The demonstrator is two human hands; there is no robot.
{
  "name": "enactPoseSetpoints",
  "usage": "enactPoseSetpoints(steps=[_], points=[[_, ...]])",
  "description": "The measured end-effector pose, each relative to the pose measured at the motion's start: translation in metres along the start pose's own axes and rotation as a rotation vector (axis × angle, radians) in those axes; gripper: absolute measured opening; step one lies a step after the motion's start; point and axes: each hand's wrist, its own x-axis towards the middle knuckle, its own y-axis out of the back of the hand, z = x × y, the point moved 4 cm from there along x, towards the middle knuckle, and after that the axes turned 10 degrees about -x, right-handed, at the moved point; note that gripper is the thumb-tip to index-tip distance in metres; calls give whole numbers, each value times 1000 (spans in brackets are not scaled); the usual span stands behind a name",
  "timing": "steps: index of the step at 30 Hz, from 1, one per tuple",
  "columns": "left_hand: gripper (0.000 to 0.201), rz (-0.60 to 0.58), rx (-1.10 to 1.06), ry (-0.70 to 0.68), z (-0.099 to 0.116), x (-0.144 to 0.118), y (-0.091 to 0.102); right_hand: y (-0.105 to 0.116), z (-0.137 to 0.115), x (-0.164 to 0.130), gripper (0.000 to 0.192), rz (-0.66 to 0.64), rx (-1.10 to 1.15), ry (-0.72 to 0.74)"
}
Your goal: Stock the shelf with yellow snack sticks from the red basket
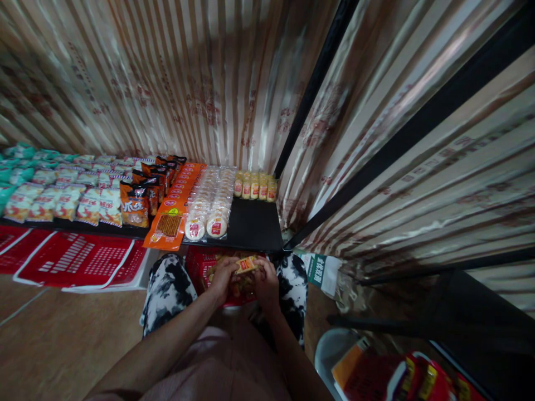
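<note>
Between my two hands is a small yellow snack packet (246, 264) with a red label. My left hand (223, 277) has its fingers closed on the packet's left end. At the other end, my right hand (266, 283) grips it too. Both hands are above a red basket (194, 267) between my knees, which holds several more yellowish packets. On the black shelf (254, 223) ahead, matching yellow packets (256, 188) stand in rows at the right back corner. Left of them lie rows of round white crackers (216, 223) in clear wrappers.
Orange snack bags (167, 225), dark-and-orange bags (134, 205) and white-and-orange bags (69, 201) line the shelf leftward. Red baskets (90, 259) sit below it. Black frame bars (376, 145) slant across the striped curtain (234, 72) at right. A pale tub (328, 353) stands lower right.
</note>
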Motion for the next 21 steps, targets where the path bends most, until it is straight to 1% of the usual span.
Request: enactPoseSetpoints(steps=[4, 8, 15, 21], points=[[27, -21, 36, -9, -1, -5, -1, -3, 6, 4, 21, -5, 60, -48], [29, -28, 86, 12, -2, -9, -4, -7, 10, 7, 22, -11, 119, -72], [33, -48, 155, -9, -6, -5, -8, -8, 8, 13, 23, 10, 161, -77], [31, -75, 90, -82, -2, -3, -15, -11, 7, 17, 18, 36, 165, -67]])
